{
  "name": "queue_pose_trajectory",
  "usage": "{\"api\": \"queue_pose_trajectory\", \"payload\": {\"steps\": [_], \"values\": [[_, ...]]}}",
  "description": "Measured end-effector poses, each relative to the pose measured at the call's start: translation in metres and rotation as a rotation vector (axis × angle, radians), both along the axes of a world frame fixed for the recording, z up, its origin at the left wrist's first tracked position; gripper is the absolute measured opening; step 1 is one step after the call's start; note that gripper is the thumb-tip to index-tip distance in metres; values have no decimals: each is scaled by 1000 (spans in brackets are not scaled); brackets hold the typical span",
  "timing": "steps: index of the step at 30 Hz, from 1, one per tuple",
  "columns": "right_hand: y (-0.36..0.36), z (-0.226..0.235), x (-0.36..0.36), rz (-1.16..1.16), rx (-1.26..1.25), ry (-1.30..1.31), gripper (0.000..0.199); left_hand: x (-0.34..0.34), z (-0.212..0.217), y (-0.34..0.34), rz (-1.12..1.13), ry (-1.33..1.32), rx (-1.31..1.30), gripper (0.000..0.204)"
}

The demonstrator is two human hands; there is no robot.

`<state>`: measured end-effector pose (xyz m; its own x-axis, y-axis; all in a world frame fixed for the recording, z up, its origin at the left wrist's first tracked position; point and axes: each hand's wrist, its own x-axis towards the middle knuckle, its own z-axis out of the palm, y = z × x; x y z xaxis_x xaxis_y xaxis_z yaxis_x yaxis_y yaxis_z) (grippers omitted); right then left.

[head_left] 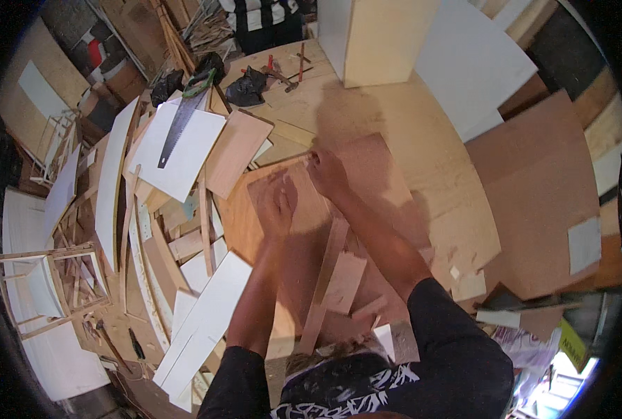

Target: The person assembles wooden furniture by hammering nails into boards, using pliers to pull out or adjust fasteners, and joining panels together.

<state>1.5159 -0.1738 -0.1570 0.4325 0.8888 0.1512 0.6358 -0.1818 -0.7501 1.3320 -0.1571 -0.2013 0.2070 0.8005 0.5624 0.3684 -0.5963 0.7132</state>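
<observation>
A reddish-brown board [370, 171] lies on the wooden worktable in front of me, with my shadow across it. My left hand [277, 209] rests on the board's left part, its fingers stretched out over the surface. At the far edge of the board is my right hand [328, 173], farther off than the left; its fingers are curled closed, and what they hold, if anything, is hidden. Nearer to me, a narrow wooden strip [318, 300] lies lengthwise beside a small rectangular offcut [344, 283].
A handsaw [176, 133] with a green handle lies on a white panel [195, 164] at the left, amid stacked offcuts. A hammer [283, 80] and black plastic bags [246, 87] sit at the back. A tall pale cabinet-like piece [381, 42] stands behind; large panels [534, 188] lean at the right.
</observation>
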Motion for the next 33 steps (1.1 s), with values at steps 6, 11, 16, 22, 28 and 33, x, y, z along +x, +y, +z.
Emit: {"api": "queue_pose_trajectory", "payload": {"steps": [6, 11, 16, 22, 28, 33], "values": [[158, -63, 84, 147, 24, -261, 47, 87, -5, 133, -82, 63, -176, 24], [238, -75, 94, 236, -40, -279, 42, 125, -48, 208, 183, 629, 117, 27], [327, -72, 96, 255, -5, -291, 46, 129, -70, 206, 198, 681, 61, 28], [425, -125, 137, -25, 426, -546, 31, 156, -71, 205, 150, 661, 96, 24], [432, -117, 112, 22, -17, -443, 28, 134, -79, 207, 198, 628, 114, 21], [427, -120, 124, 82, -81, -530, 27, 145, -78, 206, 172, 644, 125, 21]]}}
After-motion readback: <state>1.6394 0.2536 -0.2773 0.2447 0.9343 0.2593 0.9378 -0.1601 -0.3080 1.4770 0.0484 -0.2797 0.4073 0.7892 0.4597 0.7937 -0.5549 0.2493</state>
